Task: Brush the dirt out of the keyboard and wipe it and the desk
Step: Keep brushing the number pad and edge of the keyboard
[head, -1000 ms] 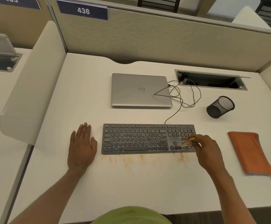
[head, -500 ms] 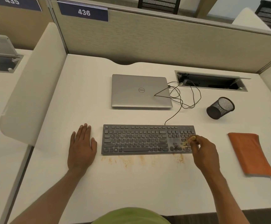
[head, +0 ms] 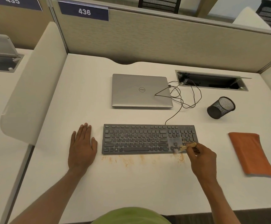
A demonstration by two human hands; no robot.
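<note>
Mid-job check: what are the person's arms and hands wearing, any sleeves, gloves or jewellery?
Both forearms are bare to the frame's edge, no sleeves in view. The left hand and right hand are ungloved, with no watch or bracelet at either wrist. No ring shows on the left fingers; the right fingers are too blurred to tell. A lime-green garment shows at the bottom edge.

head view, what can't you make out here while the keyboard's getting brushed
- Brush: head view, blurred. Its handle end sits inside the right hand, and the bristles are unclear.
- Keyboard: the near right corner is covered by the right hand, and the key legends are too small to read.
- Desk cable box: the inside is too dark to see what is plugged in.
- Orange pouch: its fabric hides any contents.
</note>
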